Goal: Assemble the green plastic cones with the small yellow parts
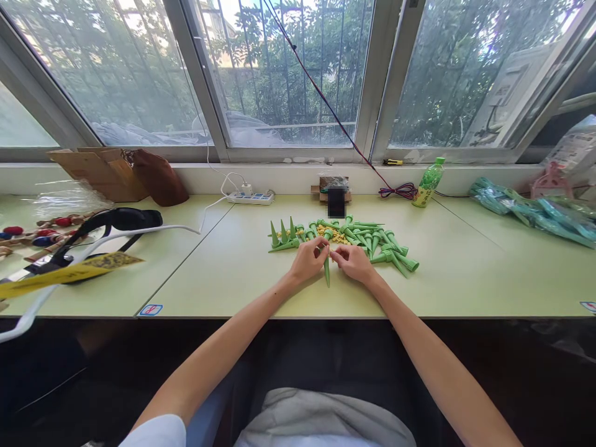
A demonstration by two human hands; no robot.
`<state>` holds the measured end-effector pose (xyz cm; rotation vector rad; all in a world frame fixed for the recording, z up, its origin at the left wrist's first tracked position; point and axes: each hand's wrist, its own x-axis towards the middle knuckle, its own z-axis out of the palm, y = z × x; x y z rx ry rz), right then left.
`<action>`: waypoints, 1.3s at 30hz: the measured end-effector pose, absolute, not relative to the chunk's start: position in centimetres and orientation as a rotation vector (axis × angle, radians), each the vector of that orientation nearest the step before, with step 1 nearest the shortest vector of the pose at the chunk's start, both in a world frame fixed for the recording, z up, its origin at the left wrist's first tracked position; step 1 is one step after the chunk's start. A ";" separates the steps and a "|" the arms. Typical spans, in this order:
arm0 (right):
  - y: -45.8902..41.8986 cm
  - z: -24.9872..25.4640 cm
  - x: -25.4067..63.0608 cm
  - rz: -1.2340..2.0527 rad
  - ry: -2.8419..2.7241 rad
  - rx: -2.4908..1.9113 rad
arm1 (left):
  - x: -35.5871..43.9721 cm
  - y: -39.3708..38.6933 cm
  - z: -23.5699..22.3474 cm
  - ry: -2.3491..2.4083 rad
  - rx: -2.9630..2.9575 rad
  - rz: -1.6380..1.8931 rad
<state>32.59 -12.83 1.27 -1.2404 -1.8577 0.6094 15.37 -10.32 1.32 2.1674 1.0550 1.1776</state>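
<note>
Closed around the upper part of a green plastic spike (327, 274) is my left hand (308, 261); the pointed end hangs down over the table. Close on its right, my right hand (354, 263) pinches near the spike's top, where a speck of yellow shows at the fingertips, too small to make out fully. Beyond my hands lies a heap of small yellow pieces (339, 235). Many more green spikes (393, 253) lie in a loose pile at the right. Several spikes (283, 231) stand point up behind my left hand.
A small cardboard box (316, 191) stands at the back with a dark block before it. Behind are a power strip (251, 198), a green-capped bottle (429, 183) and a cable coil (398, 190). White cord and black straps (133, 220) lie left, teal plastic bags (531, 211) right.
</note>
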 end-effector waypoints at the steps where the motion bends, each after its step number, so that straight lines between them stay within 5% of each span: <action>1: -12.8 1.2 32.6 0.599 -1.862 -1.247 | 15.4 -10.3 1.3 1.051 2.162 1.178; 39: -12.1 0.4 32.9 0.473 -1.831 -1.255 | 15.3 -10.9 1.9 0.968 2.240 1.117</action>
